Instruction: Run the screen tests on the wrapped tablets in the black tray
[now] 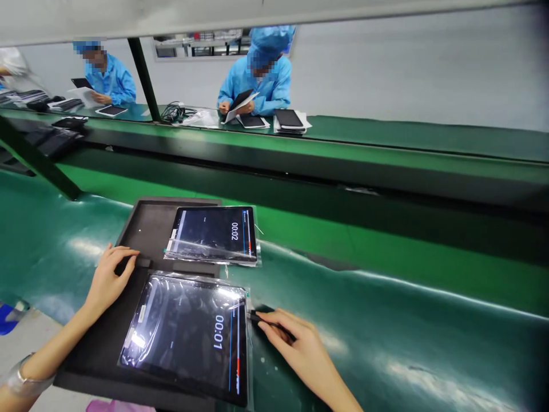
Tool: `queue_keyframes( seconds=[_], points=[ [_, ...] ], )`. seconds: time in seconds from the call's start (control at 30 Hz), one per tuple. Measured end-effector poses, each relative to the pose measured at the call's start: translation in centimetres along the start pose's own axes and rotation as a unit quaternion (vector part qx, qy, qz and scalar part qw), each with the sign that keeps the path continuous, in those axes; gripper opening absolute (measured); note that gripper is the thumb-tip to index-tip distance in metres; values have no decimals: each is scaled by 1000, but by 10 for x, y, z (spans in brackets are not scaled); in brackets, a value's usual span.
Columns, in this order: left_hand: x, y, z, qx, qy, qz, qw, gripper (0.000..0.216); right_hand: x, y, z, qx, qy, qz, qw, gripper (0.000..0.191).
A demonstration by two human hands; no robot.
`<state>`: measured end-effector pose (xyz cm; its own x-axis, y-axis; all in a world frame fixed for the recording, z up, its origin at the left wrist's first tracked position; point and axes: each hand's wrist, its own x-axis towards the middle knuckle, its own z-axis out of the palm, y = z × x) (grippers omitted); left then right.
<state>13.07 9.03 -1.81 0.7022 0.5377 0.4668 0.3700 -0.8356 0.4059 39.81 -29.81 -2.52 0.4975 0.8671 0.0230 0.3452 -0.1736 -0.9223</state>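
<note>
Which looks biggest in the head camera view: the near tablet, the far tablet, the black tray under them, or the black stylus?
1. black tray
2. near tablet
3. far tablet, though it may only look smaller because it lies farther away
4. black stylus, held in the right hand

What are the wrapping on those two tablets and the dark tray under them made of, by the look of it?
The wrap on the near tablet and far tablet looks like thin clear plastic film: glossy, wrinkled, with loose edges past the screens. The tray looks like matte black foam or molded plastic; it gives no shine. Which of the two I cannot tell.
</note>
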Motion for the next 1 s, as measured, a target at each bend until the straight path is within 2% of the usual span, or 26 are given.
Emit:
queue_keyframes(
  seconds=[0.07, 0.17, 0.27, 0.37, 0.5, 0.7, 0.77, 0.87, 0.93, 1.0],
  points=[
    [-5, 7, -6, 18, 16, 1, 1000, 19, 0, -1, 2, -1, -7, -3, 1000, 20],
    [-29, 23, -19, 42, 12, -54, 998, 25, 1, -4, 2, -23, -14, -11, 1000, 20],
    [-65, 45, -28, 20, -91, -120, 988, 36, 3, -8, 3, -46, -9, -35, 998, 20],
    [-89, 65, -29, -22, -185, -130, 974, 48, 5, -10, 5, -57, 6, -94, 994, 19],
    [-91, 78, -27, -51, -197, -140, 969, 50, 5, -6, 13, -74, 38, -151, 985, 21],
    [-83, 80, -32, -27, -205, -144, 968, 55, 3, -1, 20, -73, 60, -153, 984, 24],
    [-74, 86, -33, 38, -192, -106, 975, 61, 4, -3, 17, -66, 42, -136, 988, 21],
    [-42, 108, -28, 116, -172, 29, 978, 60, 8, -7, 7, -49, 11, -114, 992, 19],
    [-8, 130, -16, 85, -199, 135, 967, 57, 12, -9, -1, -33, 21, -88, 995, 20],
    [29, 153, 7, 12, -243, 205, 948, 71, 15, -4, -9, -15, 65, -56, 996, 24]
  ],
)
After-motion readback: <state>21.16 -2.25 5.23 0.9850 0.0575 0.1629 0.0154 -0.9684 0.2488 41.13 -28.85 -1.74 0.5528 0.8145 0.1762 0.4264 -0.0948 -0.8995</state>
